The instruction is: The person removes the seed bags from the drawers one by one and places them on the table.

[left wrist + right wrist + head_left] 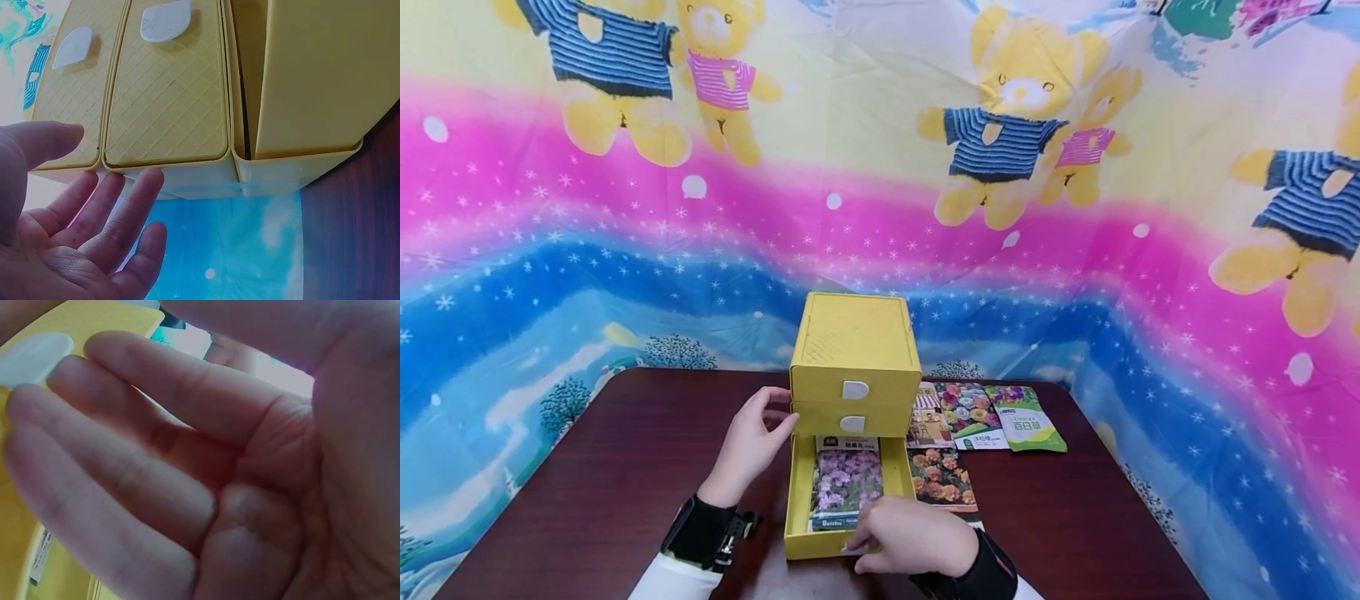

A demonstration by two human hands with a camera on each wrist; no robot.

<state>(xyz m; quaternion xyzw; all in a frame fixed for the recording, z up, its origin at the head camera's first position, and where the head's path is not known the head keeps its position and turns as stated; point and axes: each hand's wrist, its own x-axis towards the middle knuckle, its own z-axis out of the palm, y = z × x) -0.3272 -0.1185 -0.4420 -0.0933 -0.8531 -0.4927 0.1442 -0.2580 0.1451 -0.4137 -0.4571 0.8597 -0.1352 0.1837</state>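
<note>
A yellow drawer cabinet (857,333) stands on the table, its two upper drawers closed and its bottom drawer (797,500) pulled out. Inside that drawer lies a seed packet (848,483) picturing purple flowers. My left hand (748,442) is at the cabinet's left side, fingertips right at the side wall and thumb near the front edge; in the left wrist view its fingers are spread and loosely bent. My right hand (917,533) is at the bottom drawer's front, its relaxed fingers beside the white tab handle (37,356). The right hand partly hides that handle in the head view.
Several more seed packets lie right of the cabinet, among them a green-and-white one (1028,421), one with mixed flowers (972,414) and one with orange flowers (942,477). The dark red table (625,467) backs onto a patterned cloth (850,217) with bears.
</note>
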